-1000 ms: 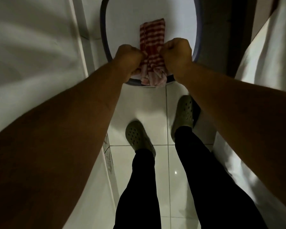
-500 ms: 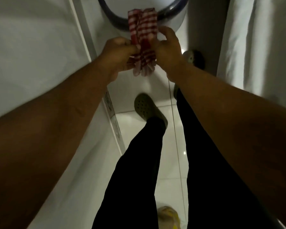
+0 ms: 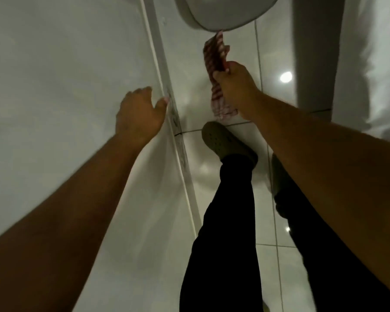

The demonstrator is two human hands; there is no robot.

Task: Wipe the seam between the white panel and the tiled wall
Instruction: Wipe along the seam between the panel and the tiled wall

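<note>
A red-and-white striped cloth (image 3: 214, 57) hangs from my right hand (image 3: 233, 81), which grips it at its middle above the floor tiles. My left hand (image 3: 140, 113) is open, fingers apart, resting on the white panel (image 3: 65, 97) with the thumb at the panel's right edge. The seam (image 3: 164, 86) runs as a pale strip down that edge, and dark grime marks it just below my left thumb. The cloth is to the right of the seam and does not touch it.
A grey basin (image 3: 214, 16) sits on the glossy tiled floor (image 3: 234, 266) at the top, just beyond the cloth. My legs in dark trousers and green clogs (image 3: 225, 143) stand beside the panel. A white surface (image 3: 374, 64) rises at the right.
My left hand has let go of the cloth and moved left onto the white panel. My right hand alone holds the cloth, lifted out of the basin. The view has tilted down.
</note>
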